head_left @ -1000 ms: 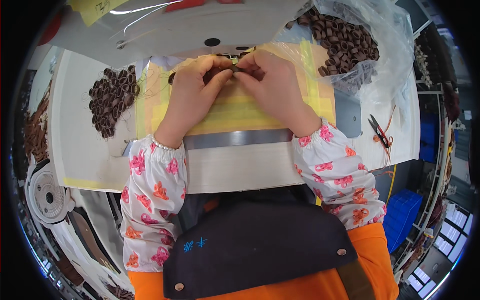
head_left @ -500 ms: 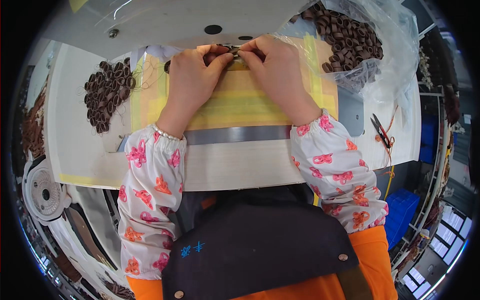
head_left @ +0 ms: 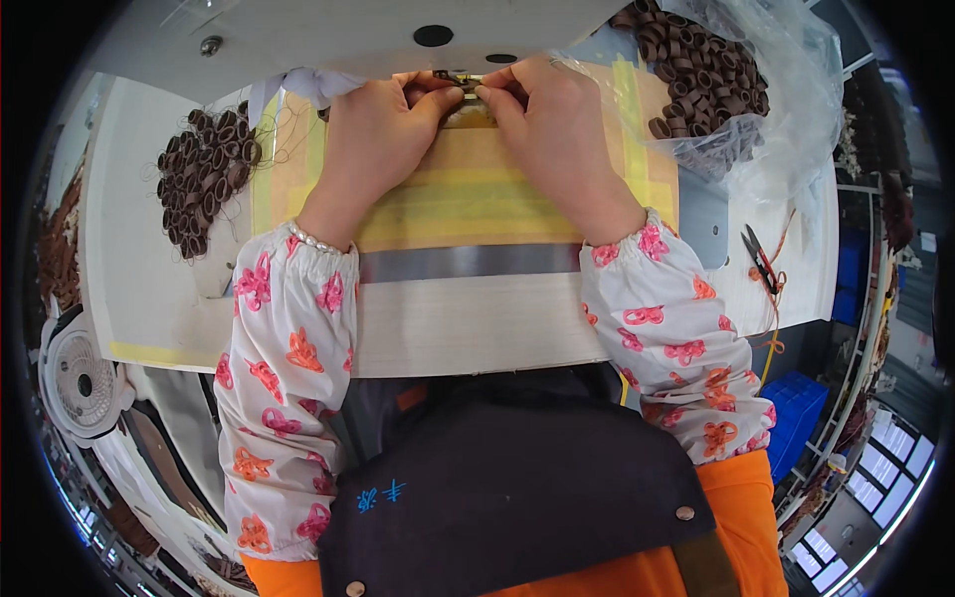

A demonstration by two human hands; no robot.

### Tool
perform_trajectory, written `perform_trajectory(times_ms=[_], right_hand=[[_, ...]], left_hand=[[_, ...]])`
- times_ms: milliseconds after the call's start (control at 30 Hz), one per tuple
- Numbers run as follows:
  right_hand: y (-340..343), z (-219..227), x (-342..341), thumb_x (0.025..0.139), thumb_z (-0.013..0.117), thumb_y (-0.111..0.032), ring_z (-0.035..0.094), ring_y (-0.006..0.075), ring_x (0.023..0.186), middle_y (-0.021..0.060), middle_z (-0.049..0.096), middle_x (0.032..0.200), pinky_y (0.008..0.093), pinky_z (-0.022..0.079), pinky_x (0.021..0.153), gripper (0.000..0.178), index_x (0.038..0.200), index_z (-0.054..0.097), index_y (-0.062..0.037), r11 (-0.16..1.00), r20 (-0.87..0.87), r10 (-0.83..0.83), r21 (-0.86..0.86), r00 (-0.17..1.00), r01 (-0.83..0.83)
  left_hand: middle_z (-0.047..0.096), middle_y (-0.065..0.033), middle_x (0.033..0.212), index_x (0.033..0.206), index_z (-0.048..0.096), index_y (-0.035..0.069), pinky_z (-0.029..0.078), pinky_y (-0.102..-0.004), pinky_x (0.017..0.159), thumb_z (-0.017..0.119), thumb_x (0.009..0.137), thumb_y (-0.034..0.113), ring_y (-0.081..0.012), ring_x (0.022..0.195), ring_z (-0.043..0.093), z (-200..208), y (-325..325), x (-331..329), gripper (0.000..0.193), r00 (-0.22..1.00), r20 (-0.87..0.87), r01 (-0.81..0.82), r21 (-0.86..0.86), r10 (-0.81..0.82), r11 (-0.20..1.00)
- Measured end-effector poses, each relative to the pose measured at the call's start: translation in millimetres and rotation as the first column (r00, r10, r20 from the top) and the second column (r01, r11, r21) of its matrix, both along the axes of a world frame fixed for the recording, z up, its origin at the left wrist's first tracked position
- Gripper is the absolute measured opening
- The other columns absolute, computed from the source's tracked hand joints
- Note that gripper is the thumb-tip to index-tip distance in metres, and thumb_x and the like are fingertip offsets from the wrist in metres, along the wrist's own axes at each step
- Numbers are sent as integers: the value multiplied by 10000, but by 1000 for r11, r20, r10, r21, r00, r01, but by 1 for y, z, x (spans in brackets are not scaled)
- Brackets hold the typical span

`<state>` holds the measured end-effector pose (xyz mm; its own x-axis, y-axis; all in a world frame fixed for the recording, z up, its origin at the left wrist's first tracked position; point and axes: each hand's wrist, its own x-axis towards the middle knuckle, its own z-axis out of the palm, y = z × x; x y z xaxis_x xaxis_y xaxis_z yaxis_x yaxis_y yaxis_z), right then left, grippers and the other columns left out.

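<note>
Under the head of a sewing machine, my two hands meet close to the needle area. My left hand is closed, thumb and forefinger pinching the left side of a small brown loop. On the loop's other side, my right hand pinches with thumb and bent forefinger. Fingertips hide most of the loop, so its exact place against the needle cannot be made out. Beneath both wrists lies the machine bed, covered with yellow tape.
Left on the table is a pile of brown loops with loose threads. More brown loops fill a clear plastic bag at the right back. Thread snips lie at the right with orange cord. A white fan stands lower left.
Both hands stay pinched at the needle area, appearing slightly higher in view. The whole view has shifted a little; the left forearm now sits farther left.
</note>
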<state>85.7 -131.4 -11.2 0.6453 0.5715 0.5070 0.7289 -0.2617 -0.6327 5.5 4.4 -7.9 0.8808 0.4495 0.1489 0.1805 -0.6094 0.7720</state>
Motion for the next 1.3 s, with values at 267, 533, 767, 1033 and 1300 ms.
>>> perform_trajectory(times_ms=[267, 533, 767, 1033, 1300], right_hand=[[0, 7, 7, 693, 662, -113, 575, 301, 579, 134, 582, 612, 371, 457, 535, 144, 665, 551, -27, 996, -55, -10, -86, 998, 5], [-3, 6, 9, 687, 661, -133, 576, 294, 570, 127, 585, 613, 367, 448, 518, 146, 682, 564, -25, 998, -142, 7, -56, 990, -15], [-1, 6, 7, 716, 659, -142, 569, 159, 534, 86, 600, 615, 277, 437, 507, 156, 736, 598, 0, 990, -128, -13, -142, 992, -5], [-6, -1, 8, 709, 675, -162, 560, 167, 530, 82, 586, 604, 279, 431, 500, 182, 747, 583, -10, 991, -61, -44, -133, 997, 36], [-11, 13, -13, 773, 650, -142, 596, 107, 597, 63, 587, 614, 225, 465, 520, 182, 775, 573, 23, 986, -516, 46, -114, 855, -123]], left_hand=[[633, -71, 640, 822, 653, 2, 447, -271, 539, 621, 748, 224, -158, 540, 582, 1, 1, 0, 235, 1000, 13, 3, 44, -3, 999], [609, -29, 596, 834, 657, 26, 434, -246, 520, 629, 749, 246, -113, 514, 555, -5, 2, 1, 238, 1000, 6, -3, 18, 3, 1000], [618, -35, 607, 831, 657, 36, 433, -234, 522, 637, 747, 259, -107, 512, 553, 3, 0, -2, 239, 999, -37, -25, 5, 25, 1000], [597, -59, 585, 868, 650, 50, 435, -256, 522, 616, 770, 248, -156, 518, 568, 3, 2, -3, 224, 1000, -11, -6, 151, 7, 989], [560, -123, 597, 829, 625, 47, 405, -344, 520, 548, 802, 82, -295, 525, 530, 17, -42, -50, 89, 966, 132, 195, 192, -223, 962]])
